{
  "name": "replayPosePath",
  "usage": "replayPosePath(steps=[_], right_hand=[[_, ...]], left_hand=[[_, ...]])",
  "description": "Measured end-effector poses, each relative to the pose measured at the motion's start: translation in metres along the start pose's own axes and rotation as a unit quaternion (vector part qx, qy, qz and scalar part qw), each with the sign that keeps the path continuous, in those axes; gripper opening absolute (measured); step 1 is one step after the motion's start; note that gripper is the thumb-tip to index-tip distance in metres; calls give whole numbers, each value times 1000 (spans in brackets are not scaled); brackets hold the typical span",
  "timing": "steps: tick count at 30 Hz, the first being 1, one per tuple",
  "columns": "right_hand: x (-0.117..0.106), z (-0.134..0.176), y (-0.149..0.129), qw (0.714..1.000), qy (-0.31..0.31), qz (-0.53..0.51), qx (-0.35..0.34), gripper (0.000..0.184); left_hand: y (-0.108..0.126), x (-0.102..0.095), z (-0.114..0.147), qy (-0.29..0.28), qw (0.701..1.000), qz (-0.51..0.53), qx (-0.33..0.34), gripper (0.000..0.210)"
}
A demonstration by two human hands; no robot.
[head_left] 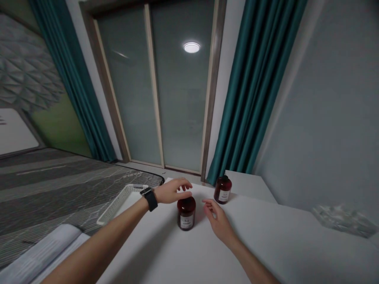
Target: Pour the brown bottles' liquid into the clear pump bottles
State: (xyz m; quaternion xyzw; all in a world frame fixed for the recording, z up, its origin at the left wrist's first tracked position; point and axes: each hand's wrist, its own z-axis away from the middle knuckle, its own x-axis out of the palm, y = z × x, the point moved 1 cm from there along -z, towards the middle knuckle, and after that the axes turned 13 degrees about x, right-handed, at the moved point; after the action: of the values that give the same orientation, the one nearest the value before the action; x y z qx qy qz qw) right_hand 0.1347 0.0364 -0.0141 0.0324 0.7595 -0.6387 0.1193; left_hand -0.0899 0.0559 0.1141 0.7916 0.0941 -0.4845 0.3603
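Left hand [173, 191]: loosely open above the near bottle, thumb and fingers apart; nothing seen gripped, and whether the thumb touches the bottle's top cannot be told.
Right hand [217, 221]: half open, fingers curved, no object visible in it; just right of the near bottle, apart from it.
Near bottle [186, 215]: dark red-brown, pale label, upright on the white desk [189, 260], nearer its far left corner than its right edge.
Far bottle [223, 190]: similar, dark-topped, upright by the far edge.
Left edge of the desk: a white tray [111, 209] beside it, and an open book [44, 252] nearer the wearer.
Bottle weight and feel: probably stiff and smooth, so somewhat slippery; glass or plastic cannot be told, nor how full, so best treated as fairly heavy and breakable.
Bottle grip: likely safest around the broad body, with the shoulder steadied from above.
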Motion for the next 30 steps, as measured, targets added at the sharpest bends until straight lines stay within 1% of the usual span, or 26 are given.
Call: replayPosePath(steps=[1,4,6,7,8,11,13,16,19,21,23,25,28,30], right_hand=[[6,0,-1,1000,-18,-5,1,30],[19,1,-3,996,-81,-27,7,38],[25,2,-2,994,-104,-36,10,37],[27,2,-2,993,-109,-37,10,35],[28,2,-1,993,-111,-37,11,34],[27,2,-1,993,-110,-33,15,31],[23,1,-2,994,-107,-22,16,31],[13,-2,-5,996,-88,1,21,31],[0,-7,-3,998,-60,11,35,29],[-6,-8,0,998,-50,12,39,26],[-9,-9,3,998,-49,12,38,24],[-9,-8,5,998,-53,11,39,24],[-7,-5,6,998,-54,9,40,23],[-6,-6,4,998,-44,11,35,23]], left_hand=[[-5,4,7,10,1000,13,-2,32],[-14,19,25,15,998,64,-14,40],[-16,30,33,24,995,92,-24,48],[-15,35,35,24,994,101,-23,50],[-15,39,37,37,993,106,-23,51],[-11,50,39,88,991,100,-13,49],[-10,56,39,121,988,96,-10,50],[-13,68,39,178,977,108,-41,54],[-18,84,40,236,961,132,-61,48],[-20,94,42,272,948,149,-68,48],[-20,101,44,292,941,156,-71,49],[-19,103,47,299,938,161,-74,49],[-17,101,51,300,938,152,-78,48],[-17,99,52,305,939,138,-83,46]])
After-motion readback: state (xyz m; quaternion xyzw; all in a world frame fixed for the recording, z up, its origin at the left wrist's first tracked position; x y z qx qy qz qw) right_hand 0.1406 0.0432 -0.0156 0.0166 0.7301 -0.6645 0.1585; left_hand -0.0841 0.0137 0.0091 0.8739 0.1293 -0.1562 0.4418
